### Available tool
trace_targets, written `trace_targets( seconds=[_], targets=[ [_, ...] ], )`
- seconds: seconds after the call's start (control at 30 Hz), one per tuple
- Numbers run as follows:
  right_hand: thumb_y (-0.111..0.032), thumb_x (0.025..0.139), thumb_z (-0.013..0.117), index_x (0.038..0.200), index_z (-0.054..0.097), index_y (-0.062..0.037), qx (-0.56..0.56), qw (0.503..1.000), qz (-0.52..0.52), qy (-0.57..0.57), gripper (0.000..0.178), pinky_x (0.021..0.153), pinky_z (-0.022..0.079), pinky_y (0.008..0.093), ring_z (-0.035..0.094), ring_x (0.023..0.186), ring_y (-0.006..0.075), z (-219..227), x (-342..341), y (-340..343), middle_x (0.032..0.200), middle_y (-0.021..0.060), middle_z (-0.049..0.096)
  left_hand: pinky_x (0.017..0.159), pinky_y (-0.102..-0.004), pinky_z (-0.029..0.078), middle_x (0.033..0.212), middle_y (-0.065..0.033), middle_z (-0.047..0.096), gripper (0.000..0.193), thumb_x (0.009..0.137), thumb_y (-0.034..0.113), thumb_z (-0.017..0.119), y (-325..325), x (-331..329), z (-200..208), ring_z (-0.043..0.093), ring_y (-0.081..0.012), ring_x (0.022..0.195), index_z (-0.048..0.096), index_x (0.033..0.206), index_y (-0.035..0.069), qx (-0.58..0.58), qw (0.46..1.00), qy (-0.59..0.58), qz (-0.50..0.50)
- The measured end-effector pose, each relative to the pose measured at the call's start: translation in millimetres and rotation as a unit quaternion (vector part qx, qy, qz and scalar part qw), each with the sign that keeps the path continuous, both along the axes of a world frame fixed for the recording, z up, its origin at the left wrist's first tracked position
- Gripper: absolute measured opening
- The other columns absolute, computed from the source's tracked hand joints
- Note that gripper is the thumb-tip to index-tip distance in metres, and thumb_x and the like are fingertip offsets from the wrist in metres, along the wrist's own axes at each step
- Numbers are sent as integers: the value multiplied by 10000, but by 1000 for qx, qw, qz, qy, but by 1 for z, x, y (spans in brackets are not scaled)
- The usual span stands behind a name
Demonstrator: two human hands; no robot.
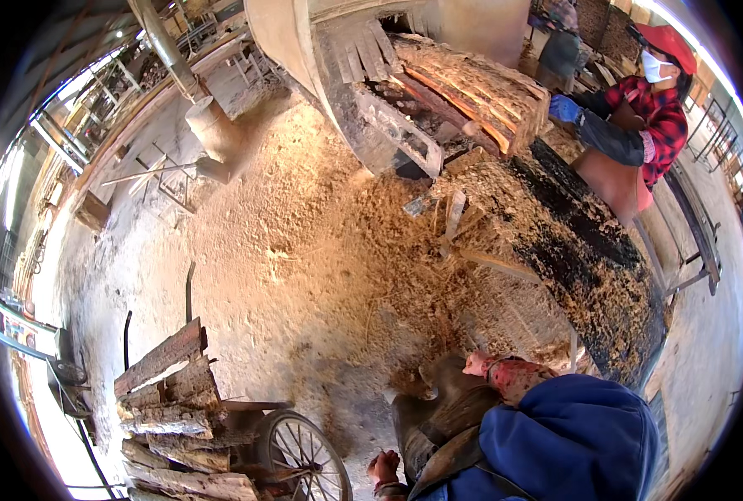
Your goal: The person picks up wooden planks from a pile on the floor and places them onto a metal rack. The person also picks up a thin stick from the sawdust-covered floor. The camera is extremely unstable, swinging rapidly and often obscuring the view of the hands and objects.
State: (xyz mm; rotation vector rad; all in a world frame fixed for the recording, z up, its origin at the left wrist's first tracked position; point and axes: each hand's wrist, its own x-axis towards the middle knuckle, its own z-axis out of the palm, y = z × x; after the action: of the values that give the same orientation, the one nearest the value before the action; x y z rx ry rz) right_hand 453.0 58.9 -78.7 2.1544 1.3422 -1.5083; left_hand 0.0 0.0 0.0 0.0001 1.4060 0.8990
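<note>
My left hand [384,468] hangs low beside my leg, its fingers curled closed with nothing seen in them. Nearest to it is the spoked wheel [307,455] of a hand cart, a short way off and not touched. Rough wood slabs [183,417] are stacked on the cart to the left. My right hand [476,362] is out on my other side, below a red patterned sleeve. Its fingers look bunched together, and no object shows in them. Beyond it lies a long table or belt [593,250] strewn with wood chips.
Wood chips [304,225] cover the floor ahead. Bark-covered slabs [480,83] lie at the opening of a large pale machine [296,50]. A co-worker [655,117] in a red cap and blue gloves stands by them. A metal post [167,50] rises at the far left.
</note>
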Motion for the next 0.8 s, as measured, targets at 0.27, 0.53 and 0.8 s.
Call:
trace_targets(
  seconds=[0.27, 0.53, 0.8],
  targets=[
    [-358, 773, 622, 751, 636, -54, 160, 985, -60, 0, 304, 615, 421, 426, 539, 642, 278, 24, -54, 24, 713, 147, 593, 457, -384, 376, 577, -98, 443, 153, 790, 40, 505, 44, -12, -27, 445, -260, 506, 434, 656, 59, -41, 998, -52, -16],
    [-292, 828, 579, 596, 353, -58, 217, 963, -159, 17, 400, 561, 293, 455, 313, 529, 249, 38, -99, 42, 559, 105, 268, 662, -402, 339, 744, -80, 398, 170, 737, 252, 478, 135, -83, -101, 392, -270, 778, 405, 662, 118, -401, 770, -362, 340],
    [-360, 759, 656, 763, 643, -84, 140, 950, -274, -43, 277, 612, 439, 443, 571, 674, 295, 31, -134, -39, 709, 119, 598, 569, -379, 434, 706, -110, 534, 149, 791, 208, 521, 201, -51, -42, 516, -264, 661, 510, 730, 72, 39, 878, 41, -476]
  ],
)
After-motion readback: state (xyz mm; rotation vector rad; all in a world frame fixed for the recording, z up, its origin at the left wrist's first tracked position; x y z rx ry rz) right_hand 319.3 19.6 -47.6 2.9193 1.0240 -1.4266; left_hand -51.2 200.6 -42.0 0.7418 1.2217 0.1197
